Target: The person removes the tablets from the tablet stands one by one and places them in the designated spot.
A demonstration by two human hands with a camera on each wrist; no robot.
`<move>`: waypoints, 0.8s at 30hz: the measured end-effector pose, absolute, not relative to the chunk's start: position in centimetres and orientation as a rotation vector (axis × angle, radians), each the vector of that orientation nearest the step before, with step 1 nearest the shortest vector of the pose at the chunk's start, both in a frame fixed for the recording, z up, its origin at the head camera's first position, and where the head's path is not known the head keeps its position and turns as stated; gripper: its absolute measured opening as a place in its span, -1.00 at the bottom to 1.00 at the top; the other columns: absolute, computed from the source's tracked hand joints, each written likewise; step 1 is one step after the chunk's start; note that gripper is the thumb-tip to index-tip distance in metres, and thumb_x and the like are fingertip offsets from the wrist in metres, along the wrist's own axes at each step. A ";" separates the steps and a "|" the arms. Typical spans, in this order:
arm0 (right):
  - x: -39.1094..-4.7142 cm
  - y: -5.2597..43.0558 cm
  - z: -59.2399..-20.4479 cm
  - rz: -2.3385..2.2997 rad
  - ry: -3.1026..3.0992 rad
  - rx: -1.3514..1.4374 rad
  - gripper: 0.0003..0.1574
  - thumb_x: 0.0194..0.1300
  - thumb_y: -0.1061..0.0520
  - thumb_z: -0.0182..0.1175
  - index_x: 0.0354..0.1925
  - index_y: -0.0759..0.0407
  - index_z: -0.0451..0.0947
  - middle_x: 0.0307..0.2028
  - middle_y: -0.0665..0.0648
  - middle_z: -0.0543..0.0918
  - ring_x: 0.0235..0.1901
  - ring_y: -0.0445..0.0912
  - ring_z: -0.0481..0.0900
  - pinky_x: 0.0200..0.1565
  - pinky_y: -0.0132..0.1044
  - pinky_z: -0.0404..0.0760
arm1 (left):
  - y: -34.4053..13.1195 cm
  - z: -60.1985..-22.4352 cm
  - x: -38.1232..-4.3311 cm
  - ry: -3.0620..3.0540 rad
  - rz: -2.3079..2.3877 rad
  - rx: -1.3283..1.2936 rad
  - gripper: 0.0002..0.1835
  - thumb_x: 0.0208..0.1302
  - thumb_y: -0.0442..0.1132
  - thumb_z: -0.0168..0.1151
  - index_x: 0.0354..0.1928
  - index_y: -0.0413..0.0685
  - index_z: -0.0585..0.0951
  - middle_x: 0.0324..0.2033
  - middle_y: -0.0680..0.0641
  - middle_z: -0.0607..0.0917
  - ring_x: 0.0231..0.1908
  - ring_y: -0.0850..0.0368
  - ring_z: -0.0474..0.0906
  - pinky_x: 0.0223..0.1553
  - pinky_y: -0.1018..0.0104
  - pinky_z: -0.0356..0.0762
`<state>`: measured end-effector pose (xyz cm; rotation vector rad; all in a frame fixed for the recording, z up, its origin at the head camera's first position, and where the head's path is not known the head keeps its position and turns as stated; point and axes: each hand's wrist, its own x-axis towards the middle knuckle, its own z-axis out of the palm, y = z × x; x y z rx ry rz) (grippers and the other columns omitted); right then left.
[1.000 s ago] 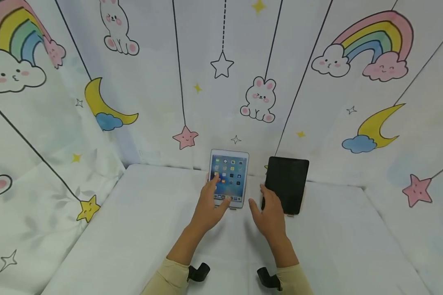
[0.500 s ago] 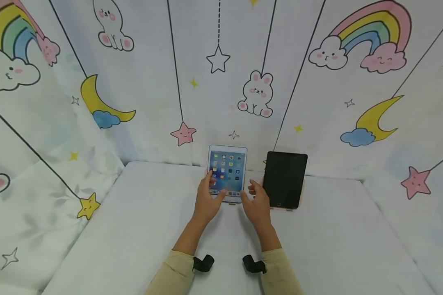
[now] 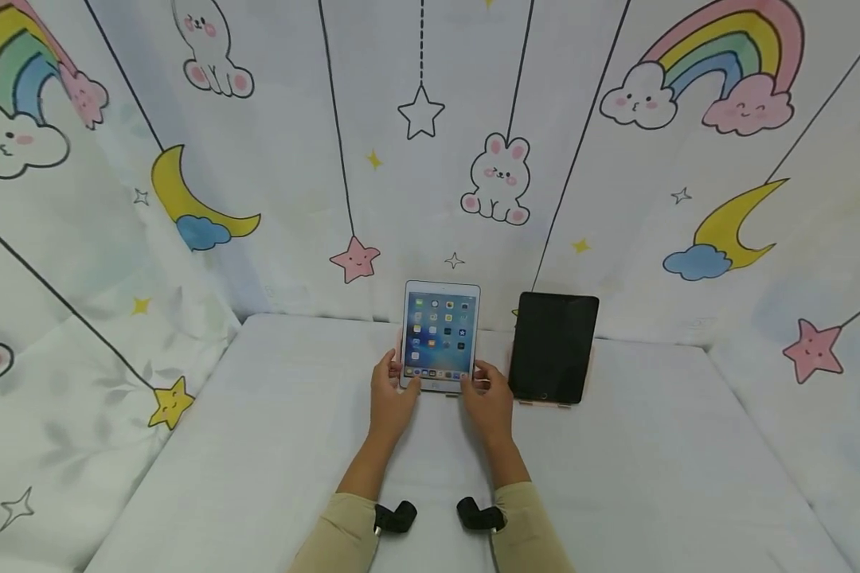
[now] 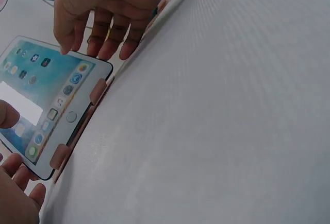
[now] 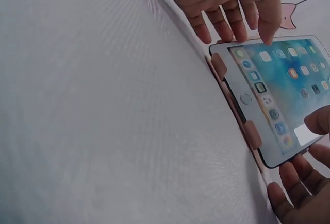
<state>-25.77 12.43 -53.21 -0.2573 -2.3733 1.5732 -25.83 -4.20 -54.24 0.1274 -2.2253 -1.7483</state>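
A white tablet with its screen lit and showing app icons leans on a pinkish stand, whose lip clips its lower edge. My left hand holds the tablet's left side, thumb over the front and fingers curled along the edge. On the opposite side my right hand grips it the same way, its thumb near the lower right corner. Fingertips behind the edges are partly hidden. Close to the right hand stands a second tablet with a dark screen, on a similar pinkish stand.
White cloth covers the table. Behind the tablets rises a white curtain printed with rainbows, moons, stars and rabbits, and it continues along both sides. Black camera mounts sit at the wrists by the beige sleeves.
The right hand has moved left from the dark tablet to the white tablet's right edge. The left hand has slid from over the screen down to the left edge. Both now grip it.
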 end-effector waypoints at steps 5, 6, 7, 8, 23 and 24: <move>-26.0 12.4 -53.4 1.654 -2.318 -0.222 -0.46 0.20 0.10 0.32 0.16 0.13 0.54 -0.10 0.19 0.60 -0.11 0.00 0.59 0.01 -0.11 0.61 | -4.9 -54.9 -26.3 -2.222 -1.719 0.081 -0.31 0.18 -0.28 0.31 0.36 -0.11 0.32 -0.02 -0.10 0.45 0.00 0.06 0.37 0.09 0.14 0.47; -26.0 12.4 -53.5 1.667 -2.309 -0.215 -0.46 0.19 0.11 0.32 0.16 0.14 0.54 -0.10 0.20 0.60 -0.10 0.01 0.59 0.02 -0.10 0.61 | -4.9 -54.9 -26.3 -2.219 -1.720 0.072 -0.32 0.17 -0.28 0.32 0.35 -0.10 0.34 -0.02 -0.10 0.45 -0.01 0.07 0.37 0.06 0.18 0.46; -26.1 12.4 -53.6 1.668 -2.307 -0.210 -0.45 0.18 0.13 0.33 0.16 0.15 0.54 -0.10 0.21 0.59 -0.10 0.02 0.59 0.02 -0.10 0.61 | -5.0 -55.0 -26.4 -2.219 -1.721 0.066 -0.33 0.17 -0.29 0.32 0.34 -0.10 0.36 -0.02 -0.10 0.45 -0.02 0.07 0.38 0.03 0.21 0.46; -26.2 12.5 -53.6 1.674 -2.302 -0.212 -0.44 0.15 0.15 0.34 0.15 0.16 0.54 -0.10 0.21 0.59 -0.10 0.03 0.59 0.01 -0.10 0.61 | -5.0 -55.0 -26.5 -2.219 -1.722 0.063 -0.34 0.17 -0.28 0.32 0.34 -0.08 0.37 -0.02 -0.10 0.45 -0.03 0.08 0.39 0.01 0.24 0.45; -27.4 11.2 -54.9 1.573 -2.302 -0.447 -0.44 -0.03 0.38 0.32 0.02 0.23 0.54 -0.19 0.19 0.58 -0.18 0.00 0.52 -0.08 -0.17 0.53 | -5.5 -55.0 -26.8 -2.147 -1.884 0.146 -0.41 0.13 -0.41 0.32 0.27 -0.10 0.49 -0.01 -0.10 0.53 0.01 0.04 0.47 0.08 0.14 0.50; -27.4 11.1 -54.9 1.569 -2.298 -0.462 -0.45 -0.03 0.39 0.32 0.01 0.24 0.54 -0.19 0.19 0.59 -0.18 0.01 0.52 -0.08 -0.17 0.52 | -5.5 -55.0 -26.8 -2.152 -1.898 0.157 -0.41 0.13 -0.42 0.31 0.27 -0.09 0.49 -0.01 -0.10 0.53 0.02 0.05 0.47 0.10 0.13 0.50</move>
